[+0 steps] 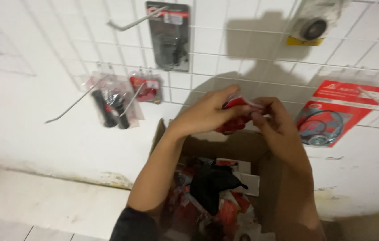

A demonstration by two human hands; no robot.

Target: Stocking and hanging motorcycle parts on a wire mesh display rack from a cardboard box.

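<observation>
my left hand and right hand are both pinched shut on a small red packet, held up in front of the wire grid on the wall, above the back edge of the open cardboard box. it's a thin fingertip grip, so the packet could slip and drop among the red packets in the box. the bare hook near the grid's top left could snag my wrist.
</observation>
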